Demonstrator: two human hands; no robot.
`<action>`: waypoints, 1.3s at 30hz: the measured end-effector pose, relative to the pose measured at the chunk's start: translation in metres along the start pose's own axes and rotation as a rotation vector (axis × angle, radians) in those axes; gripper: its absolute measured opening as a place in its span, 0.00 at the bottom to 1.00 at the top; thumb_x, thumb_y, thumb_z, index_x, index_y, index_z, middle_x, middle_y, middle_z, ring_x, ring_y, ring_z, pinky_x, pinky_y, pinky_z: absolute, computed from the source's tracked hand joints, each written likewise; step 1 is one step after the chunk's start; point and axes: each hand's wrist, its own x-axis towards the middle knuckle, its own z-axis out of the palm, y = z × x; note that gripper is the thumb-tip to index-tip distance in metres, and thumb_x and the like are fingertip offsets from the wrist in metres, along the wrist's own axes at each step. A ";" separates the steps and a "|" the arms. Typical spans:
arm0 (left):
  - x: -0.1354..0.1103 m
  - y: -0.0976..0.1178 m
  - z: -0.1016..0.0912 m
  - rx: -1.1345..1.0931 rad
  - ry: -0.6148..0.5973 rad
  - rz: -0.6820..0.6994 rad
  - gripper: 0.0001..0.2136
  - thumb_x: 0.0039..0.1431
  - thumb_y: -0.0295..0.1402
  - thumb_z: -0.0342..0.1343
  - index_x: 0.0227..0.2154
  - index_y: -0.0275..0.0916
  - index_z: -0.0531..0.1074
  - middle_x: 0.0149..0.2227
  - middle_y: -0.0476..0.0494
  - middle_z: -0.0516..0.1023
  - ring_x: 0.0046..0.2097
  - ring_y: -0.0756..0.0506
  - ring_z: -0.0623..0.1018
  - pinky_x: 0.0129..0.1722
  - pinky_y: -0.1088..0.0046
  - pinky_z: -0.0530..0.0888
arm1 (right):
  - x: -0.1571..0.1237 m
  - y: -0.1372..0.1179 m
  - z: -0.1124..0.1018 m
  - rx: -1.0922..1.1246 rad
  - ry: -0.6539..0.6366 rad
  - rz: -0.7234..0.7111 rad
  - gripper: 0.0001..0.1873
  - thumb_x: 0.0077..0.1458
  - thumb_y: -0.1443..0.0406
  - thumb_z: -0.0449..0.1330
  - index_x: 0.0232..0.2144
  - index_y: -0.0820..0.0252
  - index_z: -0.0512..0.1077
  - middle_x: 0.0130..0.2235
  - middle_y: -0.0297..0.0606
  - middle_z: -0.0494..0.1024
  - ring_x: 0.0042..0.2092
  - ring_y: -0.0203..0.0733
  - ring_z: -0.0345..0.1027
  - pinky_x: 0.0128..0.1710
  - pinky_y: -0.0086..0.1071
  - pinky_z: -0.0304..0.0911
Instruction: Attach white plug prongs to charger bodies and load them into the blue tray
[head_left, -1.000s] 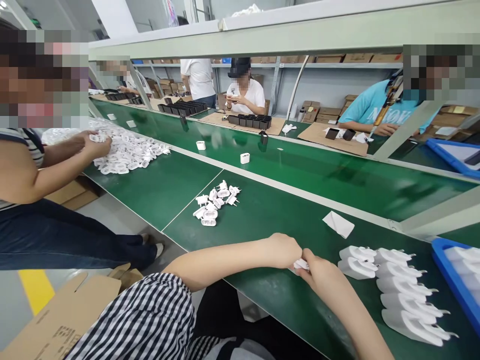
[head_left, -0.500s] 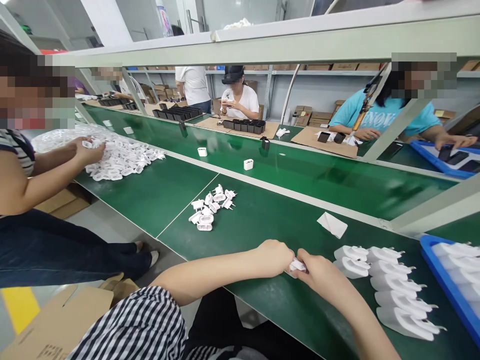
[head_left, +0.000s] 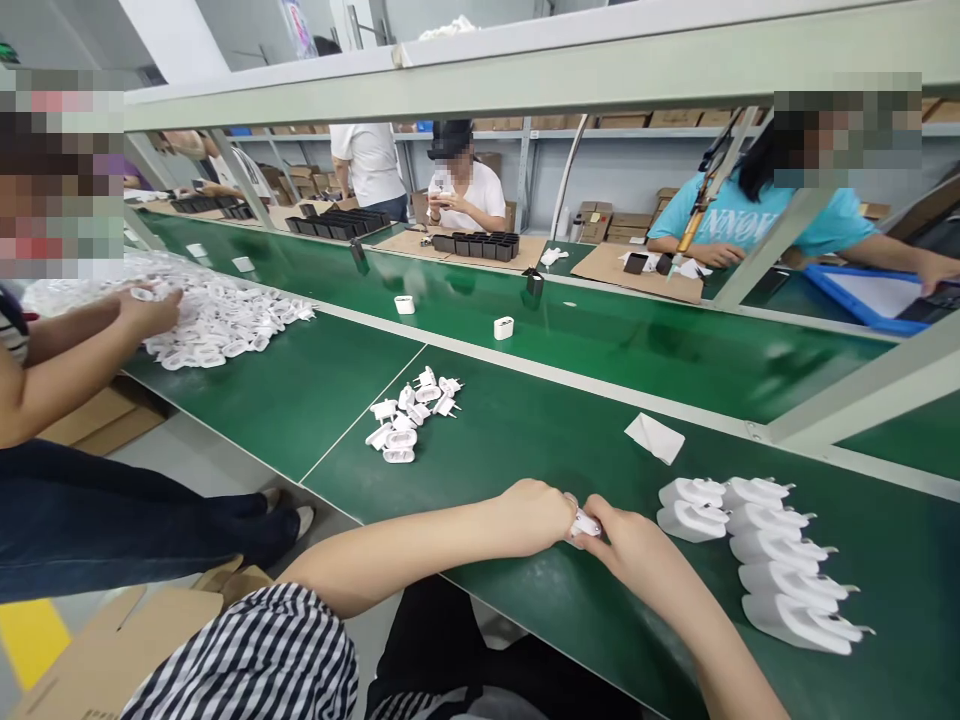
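Note:
Both of my hands meet over the green tabletop (head_left: 517, 430) near its front edge. They are closed on one small white charger plug (head_left: 583, 525), its end showing between the fingers. My left hand (head_left: 534, 515) grips it from the left, fingers mostly hidden behind the knuckles. My right hand (head_left: 630, 540) pinches it from the right with thumb and fingers. Just right of that hand stand two rows of white charger plugs (head_left: 787, 585), metal pins pointing right. A loose heap of white plug parts with pins (head_left: 401, 420) lies left of my hands.
A folded white paper (head_left: 655, 438) lies beyond my right hand. Behind it runs a green belt (head_left: 615, 340) carrying white housings (head_left: 503, 327). A metal frame post (head_left: 847, 390) rises at right. At left, a co-worker's hands (head_left: 150, 310) hold a white part by a big pile (head_left: 217, 320).
The view has shifted slightly. The blue tray at the right edge is gone from sight. A white housing has moved rightward along the belt. My hands keep hold of the charger plug.

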 end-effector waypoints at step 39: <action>0.007 -0.007 -0.013 -0.245 -0.206 -0.136 0.17 0.48 0.41 0.47 0.38 0.35 0.65 0.30 0.43 0.72 0.32 0.45 0.72 0.24 0.76 0.62 | -0.001 -0.007 0.001 0.060 -0.015 0.218 0.07 0.48 0.66 0.51 0.31 0.61 0.66 0.31 0.40 0.73 0.30 0.41 0.66 0.24 0.27 0.54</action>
